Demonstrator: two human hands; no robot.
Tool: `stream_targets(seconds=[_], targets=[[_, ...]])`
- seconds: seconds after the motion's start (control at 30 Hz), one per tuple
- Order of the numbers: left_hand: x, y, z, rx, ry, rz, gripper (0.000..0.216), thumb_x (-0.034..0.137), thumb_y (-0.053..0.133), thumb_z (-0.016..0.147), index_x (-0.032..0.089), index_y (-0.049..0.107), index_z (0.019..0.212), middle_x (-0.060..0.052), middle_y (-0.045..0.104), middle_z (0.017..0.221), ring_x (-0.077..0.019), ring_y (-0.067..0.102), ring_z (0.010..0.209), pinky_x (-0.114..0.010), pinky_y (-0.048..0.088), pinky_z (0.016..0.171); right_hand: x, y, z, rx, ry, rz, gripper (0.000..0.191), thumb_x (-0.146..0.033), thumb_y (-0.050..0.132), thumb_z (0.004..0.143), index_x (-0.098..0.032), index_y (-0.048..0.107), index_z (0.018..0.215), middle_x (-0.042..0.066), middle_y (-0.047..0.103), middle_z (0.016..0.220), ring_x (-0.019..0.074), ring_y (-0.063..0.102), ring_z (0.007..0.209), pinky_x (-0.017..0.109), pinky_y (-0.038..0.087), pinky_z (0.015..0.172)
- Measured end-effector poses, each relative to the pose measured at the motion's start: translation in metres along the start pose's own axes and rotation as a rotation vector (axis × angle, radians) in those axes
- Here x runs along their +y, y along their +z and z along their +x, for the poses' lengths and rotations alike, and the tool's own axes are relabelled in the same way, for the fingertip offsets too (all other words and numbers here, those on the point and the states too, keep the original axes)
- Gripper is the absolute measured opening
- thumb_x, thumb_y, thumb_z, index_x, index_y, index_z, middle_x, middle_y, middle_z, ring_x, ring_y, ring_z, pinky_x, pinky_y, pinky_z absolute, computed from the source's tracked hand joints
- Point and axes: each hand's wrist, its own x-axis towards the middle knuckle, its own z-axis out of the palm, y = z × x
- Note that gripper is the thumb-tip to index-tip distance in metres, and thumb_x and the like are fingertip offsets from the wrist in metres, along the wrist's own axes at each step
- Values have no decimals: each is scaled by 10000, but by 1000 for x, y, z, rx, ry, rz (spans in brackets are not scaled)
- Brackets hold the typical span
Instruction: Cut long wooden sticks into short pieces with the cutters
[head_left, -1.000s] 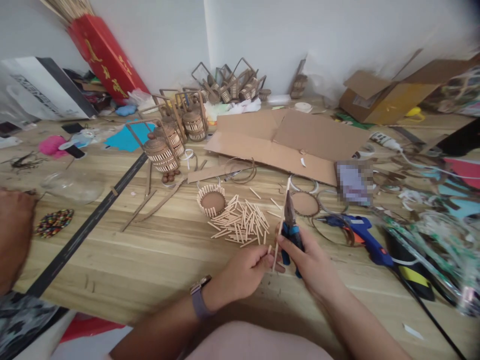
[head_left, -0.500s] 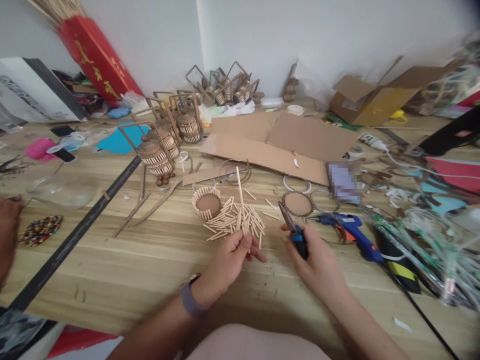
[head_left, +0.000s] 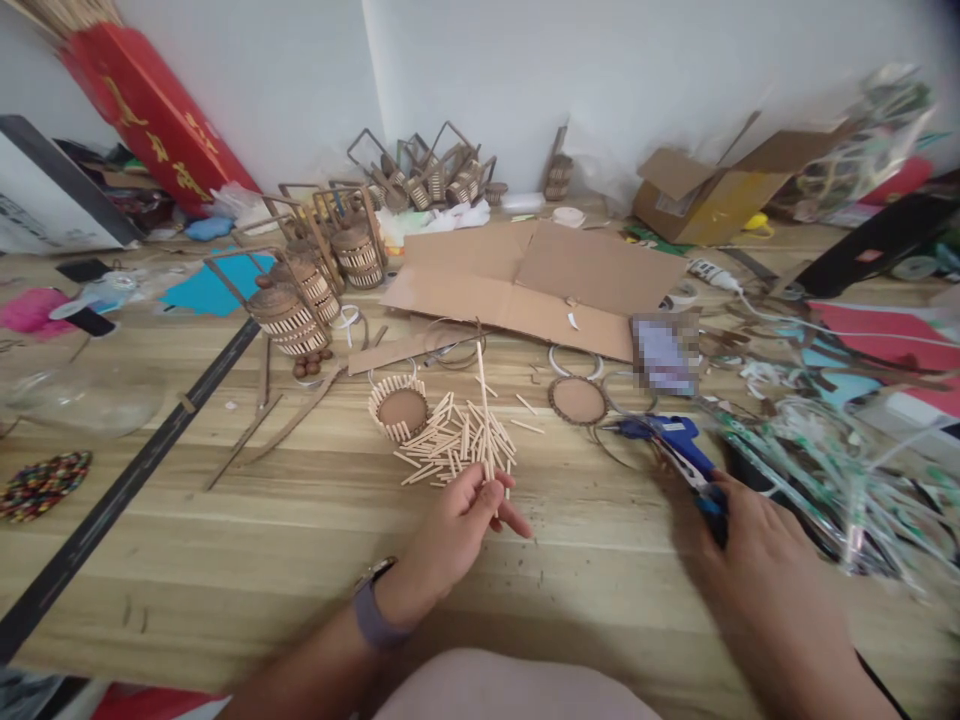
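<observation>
My left hand (head_left: 472, 505) is closed in a pinch on a thin wooden stick (head_left: 482, 385), which points up and away from me. Just beyond it lies a loose pile of short cut sticks (head_left: 442, 440). Off to the right, my right hand (head_left: 757, 535) is closed around pliers (head_left: 705, 495) with blue-and-black handles, low by a blue glue gun (head_left: 675, 432). A round base edged with upright sticks (head_left: 401, 410) stands left of the pile. Another round brown base (head_left: 579, 400), without sticks, lies to the right of it.
Finished small lidded baskets (head_left: 289, 315) with handles stand at the back left. Cardboard sheets (head_left: 517, 285) cover the middle back. Tangled clear-and-green plastic (head_left: 832, 500) and a phone-like blurred object (head_left: 666, 355) lie right. A black strip (head_left: 150, 470) crosses the left side.
My right hand has moved right with the pliers, from beside the pile to the glue gun. My left hand keeps its pinch on the stick. The view has turned slightly right.
</observation>
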Motion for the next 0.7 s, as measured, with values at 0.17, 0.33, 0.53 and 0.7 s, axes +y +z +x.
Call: stream_targets(seconds=[0.17,0.33,0.53,0.7], targets=[[1,0,-1,-2,16,-11,324,491,413,951,178,497,936,-60,721,749,-168,606,739,-303,422,742,14,1,12,-92,105,18,297,-391,401,881,-171,570,987,196,674,798,374,643,790,479,509,703],[2,0,-1,-4,-8,-64,322,495,413,946,189,487,878,-64,726,775,-170,622,762,-296,418,722,-19,-7,20,88,-12,236,288,-440,434,894,-201,549,1005,169,656,941,350,630,912,491,498,813],[-3,2,2,-6,-15,-101,337,514,460,914,186,512,855,-38,692,757,-176,619,759,-294,435,711,-108,-13,15,-202,-331,677,283,-341,610,862,-241,519,1111,131,630,1144,290,620,1076,444,524,887],[-9,3,4,75,-1,-64,366,534,523,876,174,584,906,-45,667,941,-209,598,914,-316,456,809,-135,-5,18,-215,-398,792,287,-264,642,838,-234,515,1094,131,623,1151,283,614,1097,450,526,907]])
